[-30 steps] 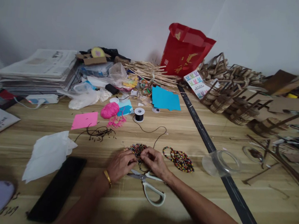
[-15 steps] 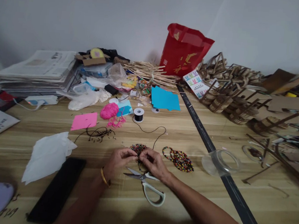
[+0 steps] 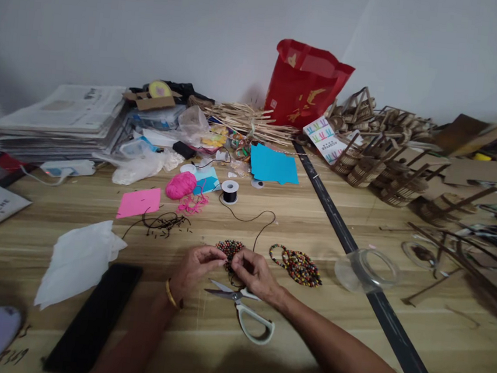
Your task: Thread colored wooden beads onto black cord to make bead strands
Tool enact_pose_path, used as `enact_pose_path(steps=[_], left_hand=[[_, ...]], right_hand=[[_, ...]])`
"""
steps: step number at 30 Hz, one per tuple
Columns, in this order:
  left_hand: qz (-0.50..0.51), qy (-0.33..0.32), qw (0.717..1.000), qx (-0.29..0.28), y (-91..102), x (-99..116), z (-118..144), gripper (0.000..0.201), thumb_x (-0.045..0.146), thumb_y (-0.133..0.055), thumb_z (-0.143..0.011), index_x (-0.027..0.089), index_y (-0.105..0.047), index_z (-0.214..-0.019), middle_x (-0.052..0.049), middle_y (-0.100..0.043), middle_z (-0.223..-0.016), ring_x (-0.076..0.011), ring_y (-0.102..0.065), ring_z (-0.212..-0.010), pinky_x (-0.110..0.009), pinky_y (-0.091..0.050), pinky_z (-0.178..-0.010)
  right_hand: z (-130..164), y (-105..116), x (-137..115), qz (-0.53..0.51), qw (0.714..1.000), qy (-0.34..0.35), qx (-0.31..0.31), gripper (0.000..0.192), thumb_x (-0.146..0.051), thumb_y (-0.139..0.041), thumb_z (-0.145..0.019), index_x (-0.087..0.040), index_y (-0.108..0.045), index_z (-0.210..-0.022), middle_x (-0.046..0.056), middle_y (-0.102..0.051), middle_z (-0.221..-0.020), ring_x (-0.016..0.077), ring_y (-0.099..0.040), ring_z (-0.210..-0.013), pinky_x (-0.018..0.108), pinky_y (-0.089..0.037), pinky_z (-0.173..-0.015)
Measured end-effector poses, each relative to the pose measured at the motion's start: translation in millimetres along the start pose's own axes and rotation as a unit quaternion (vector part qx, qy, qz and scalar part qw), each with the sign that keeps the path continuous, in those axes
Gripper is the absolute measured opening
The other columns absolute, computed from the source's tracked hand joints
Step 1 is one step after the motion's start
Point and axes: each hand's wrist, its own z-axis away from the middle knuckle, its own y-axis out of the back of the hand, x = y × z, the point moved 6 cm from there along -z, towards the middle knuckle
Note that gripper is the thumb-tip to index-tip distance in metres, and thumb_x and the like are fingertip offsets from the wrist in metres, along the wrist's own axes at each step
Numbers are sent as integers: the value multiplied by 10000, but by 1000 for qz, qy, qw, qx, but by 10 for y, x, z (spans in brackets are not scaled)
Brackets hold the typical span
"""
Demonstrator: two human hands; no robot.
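Observation:
A small clump of dark, multicoloured beadwork point(image 3: 229, 248) lies between my two hands. At its left edge, my left hand point(image 3: 199, 268) has thumb and forefinger closed together; what is in that pinch is too small to make out. My right hand point(image 3: 256, 276) pinches at the bead clump's right side, where thin black cord point(image 3: 264, 228) runs into the fingers. That cord trails back to a white spool point(image 3: 230, 192). Under the right hand, white-handled scissors point(image 3: 255, 326) lie with blades apart. A coiled string of coloured beads point(image 3: 302, 267) rests to the right.
A clear plastic ring point(image 3: 367, 271) stands on the right, near small woven baskets point(image 3: 402, 189). Black cord scraps point(image 3: 166, 222), pink yarn point(image 3: 180, 186) and pink paper point(image 3: 139, 203) lie left of centre. A black phone point(image 3: 93, 318) and white tissue point(image 3: 76, 261) are nearer me.
My left fingertips have shifted slightly left, widening the gap to the right hand. The right hand stays almost in place. The whole view has moved a little.

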Motion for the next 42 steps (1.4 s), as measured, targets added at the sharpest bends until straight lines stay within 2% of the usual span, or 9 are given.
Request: enact_pose_path(steps=[23, 31, 36, 42], left_hand=[[3, 5, 1000, -12, -35, 40, 25, 157, 228, -721, -599, 123, -674, -707, -29, -702, -682, -140, -618, -642, -244, -484, -650], [-1, -17, 999, -36, -97, 50, 28, 150, 221, -718, -608, 119, -680, -711, -36, -698, -690, -141, -616, -655, -248, -481, -665], [11, -31, 999, -33, -114, 47, 25, 162, 227, -727, -589, 119, -650, -682, -27, -679, -652, -127, -594, -615, -227, -461, -611], [-20, -32, 999, -31, -105, 53, 33, 169, 259, -718, -605, 117, -629, -622, -16, -645, -595, -114, -553, -569, -216, -419, -572]], right_hand=[[-10, 5, 2, 14, 1000, 5, 0, 223, -336, -501, -856, -137, -535, -763, -13, -470, -643, 92, -407, -584, 199, -318, -534], [-7, -2, 44, 14, 1000, 1, 2, 238, -359, -519, -847, -142, -539, -752, -23, -452, -618, 86, -391, -556, 193, -301, -510], [-10, -8, 42, 16, 1000, 9, -2, 243, -359, -522, -845, -136, -546, -751, -12, -478, -631, 89, -408, -566, 198, -322, -521], [-14, 1, -61, -15, 999, 34, -6, 212, -347, -530, -838, -142, -570, -874, 13, -514, -725, 110, -465, -645, 221, -388, -594]])
